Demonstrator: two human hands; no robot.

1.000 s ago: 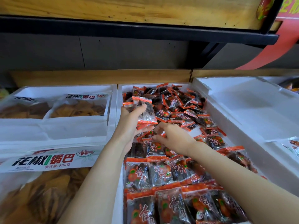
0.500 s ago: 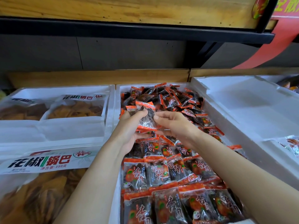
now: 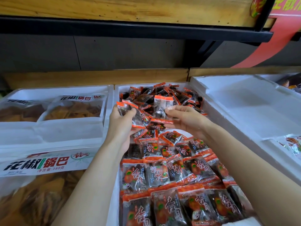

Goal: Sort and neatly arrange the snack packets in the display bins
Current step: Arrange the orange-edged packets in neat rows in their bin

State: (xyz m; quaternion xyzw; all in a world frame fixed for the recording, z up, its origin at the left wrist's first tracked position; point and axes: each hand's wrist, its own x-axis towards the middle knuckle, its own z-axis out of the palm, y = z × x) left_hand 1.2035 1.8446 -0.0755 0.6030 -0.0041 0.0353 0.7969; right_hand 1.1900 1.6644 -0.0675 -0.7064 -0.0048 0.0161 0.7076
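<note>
orange-edged neat rows (image 3: 162, 176) fill the foam bin (image 3: 116, 91) at lower centre; the loose heap (image 3: 169, 93) at frame centre looks unsorted, roughly half left. left hand (image 3: 120, 124) grips a small bunch (image 3: 128, 111), right hand (image 3: 187, 121) pinches one packet (image 3: 161, 110), both above the heap.

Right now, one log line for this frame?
phase: sorting | left hand: grips packets | right hand: pinches upright packet | middle bin: neat rows near, loose pile far

Orange-edged dark snack pkts (image 3: 172, 207) in white foam bin (image 3: 116, 92): neat rows front, loose heap back, 2 raised above.
</note>
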